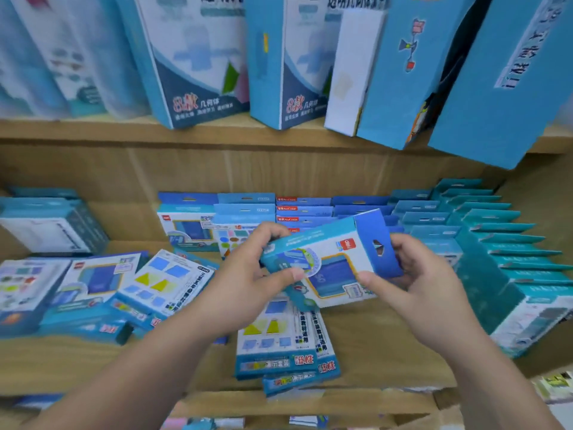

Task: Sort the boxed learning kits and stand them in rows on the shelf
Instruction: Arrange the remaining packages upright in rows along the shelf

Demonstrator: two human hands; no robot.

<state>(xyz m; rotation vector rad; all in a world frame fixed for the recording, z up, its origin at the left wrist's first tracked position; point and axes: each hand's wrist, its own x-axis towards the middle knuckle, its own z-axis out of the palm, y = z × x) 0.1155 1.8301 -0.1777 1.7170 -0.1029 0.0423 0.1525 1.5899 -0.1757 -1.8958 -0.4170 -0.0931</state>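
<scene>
Both my hands hold one blue and white boxed kit (333, 259) above the middle of the wooden shelf (372, 352). My left hand (248, 274) grips its left end, thumb on the front face. My right hand (412, 268) grips the right end by the blue hang tab. The box is tilted, tab end up to the right. Beneath it two flat kits (279, 339) with yellow and blue shapes lie on the shelf. Rows of standing kits (310, 209) fill the back, and teal kits (502, 252) stand in rows at the right.
Several loose kits (102, 290) lie flat in a pile at the left, with a stack (49, 221) behind them. Tall blue boxes (400, 69) lean on the upper shelf, some overhanging its edge at the right. A lower shelf shows along the bottom.
</scene>
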